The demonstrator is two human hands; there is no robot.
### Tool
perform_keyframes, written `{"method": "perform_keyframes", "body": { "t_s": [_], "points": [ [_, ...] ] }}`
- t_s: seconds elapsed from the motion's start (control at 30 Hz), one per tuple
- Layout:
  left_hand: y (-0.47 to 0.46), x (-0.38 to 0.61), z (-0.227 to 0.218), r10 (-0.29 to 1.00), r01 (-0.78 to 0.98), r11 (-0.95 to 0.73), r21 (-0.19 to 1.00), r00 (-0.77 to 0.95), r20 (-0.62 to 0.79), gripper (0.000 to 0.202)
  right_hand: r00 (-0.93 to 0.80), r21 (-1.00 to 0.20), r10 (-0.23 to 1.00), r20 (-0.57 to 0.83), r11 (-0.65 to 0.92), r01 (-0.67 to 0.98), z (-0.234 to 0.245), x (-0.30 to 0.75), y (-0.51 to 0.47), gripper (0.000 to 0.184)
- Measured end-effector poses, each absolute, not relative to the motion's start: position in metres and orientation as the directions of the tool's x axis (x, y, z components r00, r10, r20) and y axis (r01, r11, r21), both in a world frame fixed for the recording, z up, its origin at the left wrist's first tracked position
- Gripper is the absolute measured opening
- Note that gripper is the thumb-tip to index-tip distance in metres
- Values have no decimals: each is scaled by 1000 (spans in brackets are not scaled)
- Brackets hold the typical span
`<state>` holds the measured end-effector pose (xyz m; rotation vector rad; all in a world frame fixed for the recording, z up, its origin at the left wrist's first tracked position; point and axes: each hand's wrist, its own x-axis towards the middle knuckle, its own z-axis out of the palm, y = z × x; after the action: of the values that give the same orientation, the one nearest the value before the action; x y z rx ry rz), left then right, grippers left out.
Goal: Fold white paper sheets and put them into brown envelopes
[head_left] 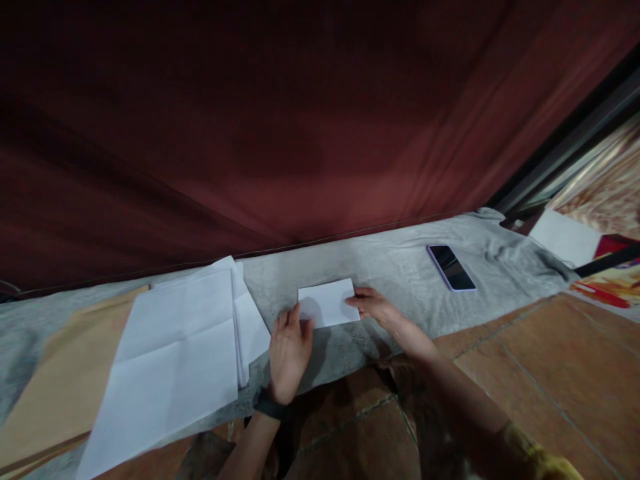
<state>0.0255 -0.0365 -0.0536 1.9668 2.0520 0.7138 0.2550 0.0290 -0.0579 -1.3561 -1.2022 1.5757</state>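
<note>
A small folded sheet of white paper [327,304] lies in front of me, just over the grey cloth. My right hand [373,307] pinches its right edge, with the thumb on top and the fingers behind. At the lower left corner, my left hand [291,350] grips the sheet between thumb and fingers. A dark band circles the left wrist. To the left lies a stack of white paper sheets [175,360], the top one creased across the middle.
Brown envelopes or card [75,373] lie partly under the stack at the far left. A phone in a purple case [451,269] rests on the grey cloth [400,260] at the right. A dark red curtain [310,133] hangs behind; tiled floor [565,373] shows in front.
</note>
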Motion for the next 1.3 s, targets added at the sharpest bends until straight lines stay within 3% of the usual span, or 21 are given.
{"method": "perform_keyframes", "body": {
  "t_s": [0.13,0.23,0.37,0.6,0.73,0.93,1.03,1.1,1.2,1.3],
  "points": [
    [-26,17,-53,969,605,131,785,-247,29,52,-211,-899,887,-410,-432,-69,-45,257,25,33],
    [-23,14,-49,951,301,219,928,-277,-134,54,-243,-885,875,-418,-453,-109,-43,258,24,38],
    [-26,16,-44,953,-2,239,971,-189,-235,50,-337,-860,840,-425,-491,-139,-46,255,22,40],
    [-30,11,-38,941,-150,316,937,-76,-330,45,-387,-832,807,-446,-533,-152,-46,256,26,33],
    [-33,7,-32,940,-119,341,933,35,-339,38,-449,-866,782,-433,-499,-32,-42,265,31,36],
    [-38,-1,-20,965,50,261,964,22,-263,35,-663,-874,615,-427,-469,129,-38,257,21,36],
    [-39,-23,-9,982,222,140,965,-153,-108,34,-670,-887,620,-409,-442,133,-43,247,18,33],
    [-41,-55,-2,939,412,106,905,-342,46,33,-625,-895,666,-408,-426,130,-48,245,18,30],
    [-54,-131,4,769,520,200,830,-608,196,35,-591,-900,698,-404,-420,120,-55,247,22,32],
    [-80,-215,7,503,569,410,713,-793,344,35,-593,-904,699,-399,-410,125,-60,250,22,35]
  ]
}}
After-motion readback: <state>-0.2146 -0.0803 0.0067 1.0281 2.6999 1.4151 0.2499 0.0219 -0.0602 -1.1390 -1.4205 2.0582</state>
